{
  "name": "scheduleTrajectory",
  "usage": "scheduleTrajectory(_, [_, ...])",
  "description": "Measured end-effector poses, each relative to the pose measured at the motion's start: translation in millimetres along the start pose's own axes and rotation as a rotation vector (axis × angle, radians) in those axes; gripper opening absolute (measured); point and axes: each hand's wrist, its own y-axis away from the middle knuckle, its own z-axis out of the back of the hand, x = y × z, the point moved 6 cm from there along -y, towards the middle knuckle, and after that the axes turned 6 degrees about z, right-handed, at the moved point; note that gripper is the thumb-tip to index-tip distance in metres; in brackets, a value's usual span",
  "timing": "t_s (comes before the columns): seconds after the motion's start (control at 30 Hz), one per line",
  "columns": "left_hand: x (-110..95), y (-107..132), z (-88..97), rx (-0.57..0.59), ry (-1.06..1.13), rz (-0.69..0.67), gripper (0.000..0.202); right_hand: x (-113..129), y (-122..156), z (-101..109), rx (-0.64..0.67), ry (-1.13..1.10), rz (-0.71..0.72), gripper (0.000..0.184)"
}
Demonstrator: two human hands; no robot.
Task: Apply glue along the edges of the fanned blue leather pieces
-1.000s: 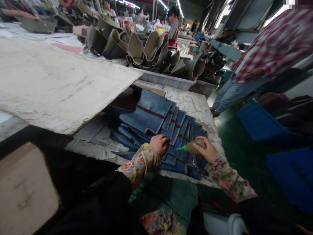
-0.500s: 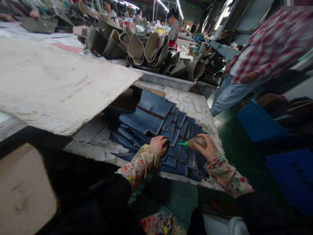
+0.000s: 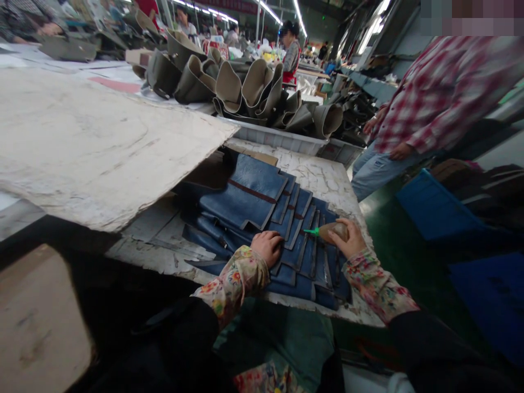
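Observation:
My right hand [image 3: 349, 238] is closed around a brownish squeeze bottle [image 3: 333, 232] with a green nozzle. Its tip points left, just over the edges of overlapping blue leather pieces [image 3: 245, 185]; whether it touches them I cannot tell. The pieces lie fanned out in a stack, with dark edges, and brown strips cross some of them. Palm down on the stack, left of the nozzle, rests my left hand [image 3: 267, 246]. Its fingers lie bent on the leather with nothing visible in them.
A worn pale board [image 3: 102, 147] overhangs the work table [image 3: 319, 169] on the left. Behind stands a grey crate [image 3: 282, 136] with rolled olive pieces [image 3: 229, 84]. A person in a plaid shirt [image 3: 446, 98] stands at right, near a blue bin [image 3: 434, 207].
My right hand has shifted the bottle slightly right and away from me across the stack. My left hand stays put. The person in the plaid shirt has moved a little to the left.

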Motion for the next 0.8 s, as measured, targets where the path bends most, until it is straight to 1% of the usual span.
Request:
scheduleTrajectory(0.17, [3, -2, -0.9, -0.010, -0.002, -0.009, 0.031, -20, -19, -9, 0.008, -0.002, -0.079, 0.051])
scheduleTrajectory(0.43, [4, -6, 0.2, -0.018, 0.016, -0.005, 0.031, -46, -45, -20, -0.058, 0.042, -0.136, 0.054])
scheduleTrajectory(0.6, [7, -7, -0.5, -0.030, 0.024, -0.011, 0.031, -60, -65, -25, -0.077, 0.031, -0.159, 0.055])
scheduleTrajectory(0.7, [8, -7, 1.3, -0.022, 0.027, -0.008, 0.031, -67, -74, -28, -0.086, 0.039, -0.198, 0.061])
scheduleTrajectory(0.8, [7, -8, 3.8, -0.014, 0.032, -0.003, 0.031, -72, -77, -28, -0.121, 0.035, -0.262, 0.065])
